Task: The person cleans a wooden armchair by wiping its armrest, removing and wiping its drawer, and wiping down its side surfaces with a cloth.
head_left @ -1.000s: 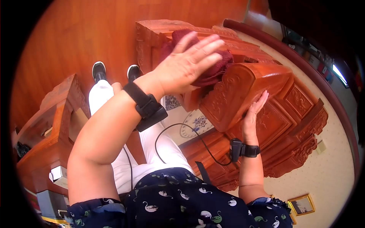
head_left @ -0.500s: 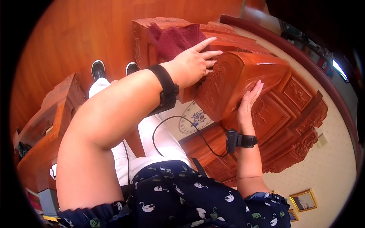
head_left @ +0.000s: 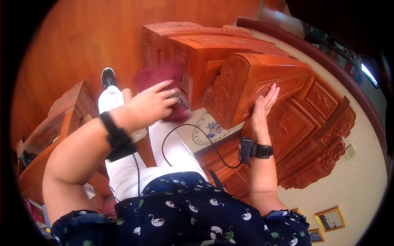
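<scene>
A maroon cloth [head_left: 154, 76], smeared by motion, hangs from my left hand [head_left: 152, 102], whose fingers are bent round it above my lap. Folds of it show on both sides of the hand. My right hand [head_left: 263, 106] lies with straight fingers along the side of a carved reddish-brown wooden armrest [head_left: 242, 90]. Its palm faces the wood and appears to touch it. Both wrists wear black straps with small boxes, and a thin black cable crosses in front of me.
Beyond the armrest stands another carved wooden piece [head_left: 213, 43]. The carved seat back [head_left: 287, 123] runs along the wall at right. More wooden furniture [head_left: 61, 119] is at left. A patterned pale cushion or mat [head_left: 211, 127] lies between. Framed pictures [head_left: 329, 219] hang at lower right.
My left hand has drawn back left and toward me, bringing the cloth off the wooden furniture. The right hand stays at the armrest, shifted only slightly.
</scene>
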The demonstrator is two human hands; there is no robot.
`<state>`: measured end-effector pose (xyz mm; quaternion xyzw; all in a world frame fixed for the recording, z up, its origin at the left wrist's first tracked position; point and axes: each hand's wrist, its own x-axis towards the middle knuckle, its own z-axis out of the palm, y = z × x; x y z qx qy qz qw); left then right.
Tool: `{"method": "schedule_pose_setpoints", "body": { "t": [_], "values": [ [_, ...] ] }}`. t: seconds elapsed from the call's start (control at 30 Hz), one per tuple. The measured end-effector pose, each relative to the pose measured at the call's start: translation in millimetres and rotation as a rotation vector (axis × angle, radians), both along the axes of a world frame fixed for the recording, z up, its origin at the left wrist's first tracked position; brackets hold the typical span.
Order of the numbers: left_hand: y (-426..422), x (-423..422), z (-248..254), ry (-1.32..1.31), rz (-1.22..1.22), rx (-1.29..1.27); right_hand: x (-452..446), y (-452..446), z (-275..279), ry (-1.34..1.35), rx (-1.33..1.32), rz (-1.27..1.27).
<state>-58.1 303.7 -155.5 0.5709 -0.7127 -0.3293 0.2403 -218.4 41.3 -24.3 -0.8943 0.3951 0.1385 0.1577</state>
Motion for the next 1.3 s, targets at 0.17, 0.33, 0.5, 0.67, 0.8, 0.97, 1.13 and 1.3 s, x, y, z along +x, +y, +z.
{"method": "schedule_pose_setpoints", "body": {
  "t": [0.17,0.33,0.5,0.67,0.8,0.97,1.13,1.3],
  "values": [
    [57,20,7,0.797,0.747,0.443,4,4,-2,-0.008,-0.006,-0.016],
    [9,20,6,0.537,1.039,-0.036,3,2,-3,-0.027,-0.007,0.007],
    [-61,-48,10,-0.223,0.696,-0.087,-1,-1,-3,-0.04,-0.007,0.024],
    [-44,-110,7,-0.011,0.683,-0.034,-1,-1,-5,-0.022,-0.008,0.007],
    [-45,-113,13,-0.031,0.642,0.008,-1,-4,-5,-0.03,-0.02,0.019],
    [-8,-138,3,0.214,0.499,0.03,-5,-8,-9,-0.049,-0.029,0.039],
    [32,-110,-25,0.586,0.907,0.3,-5,-7,-9,-0.057,-0.037,0.029],
    [8,-75,0,0.566,1.142,-0.011,-5,-4,-10,-0.076,-0.061,0.045]
  ]
}}
